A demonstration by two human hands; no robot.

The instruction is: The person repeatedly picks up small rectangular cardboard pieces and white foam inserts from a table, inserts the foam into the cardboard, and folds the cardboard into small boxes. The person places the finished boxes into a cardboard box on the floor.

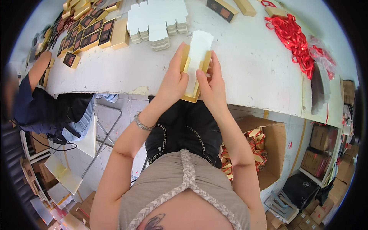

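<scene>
Between my hands, at the front edge of the white table, is a partly folded gold cardboard box (189, 97) with a white inside. Its long white flap (201, 40) points away from me, and the gold side walls stand up. My left hand (174, 80) grips the left wall, fingers stretched along the outside and thumb bent at the rim. The right hand (213, 86) wraps the right wall, its thumb pressing on the inner edge. Just beyond lies a stack of flat white die-cut box blanks (157, 19).
Gold boxes with dark labels (90, 40) crowd the far left. Another labelled box (222, 10) lies at the back. Red ribbons (293, 42) are heaped at the right. Below the table stands a carton (274, 145) of red-and-gold packages. A co-worker's arm (40, 67) reaches in at left.
</scene>
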